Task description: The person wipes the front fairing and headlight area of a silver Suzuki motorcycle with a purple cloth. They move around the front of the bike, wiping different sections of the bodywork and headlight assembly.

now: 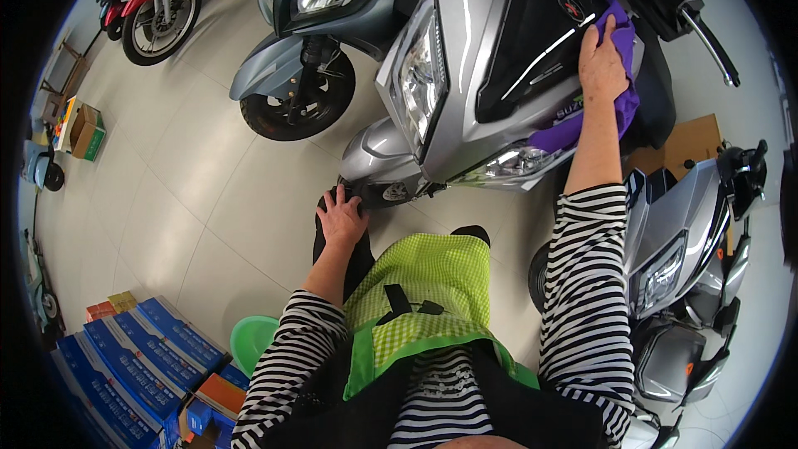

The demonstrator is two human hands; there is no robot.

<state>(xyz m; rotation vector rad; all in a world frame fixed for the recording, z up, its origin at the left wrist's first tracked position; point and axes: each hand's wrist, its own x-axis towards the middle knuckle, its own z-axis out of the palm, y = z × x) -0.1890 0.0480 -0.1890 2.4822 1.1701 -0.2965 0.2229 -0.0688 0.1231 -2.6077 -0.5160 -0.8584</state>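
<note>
Right hand (603, 66), at two o'clock from the middle of the view, holds a purple cloth (629, 112) against the front of a silver scooter (465, 58), its fingers pointing toward twelve and laid over the fabric. The cloth spreads past the hand on the three o'clock side, and one flap trails toward eight, reaching the upper end of a headlight (511, 162). Beside the hand, toward ten, lies a glossy black panel (532, 41) with a small red emblem.

Left hand (341, 214), at nine o'clock and close to the middle, holds nothing; its fingers are spread wide over a dark trouser leg, near the scooter's front wheel (395, 193).

Both arms wear black-and-white striped sleeves (586, 274), and a yellow-green checked apron (432, 283) hangs at six. A grey-blue scooter (274, 66) stands at eleven, with a red motorcycle (158, 8) farther off at ten. Blue boxes (137, 357) are stacked at eight, a green basin (252, 345) just beside them. Another silver scooter (677, 233) stands at three, and a brown cardboard box (690, 137) sits between two and three, partly hidden behind it.
</note>
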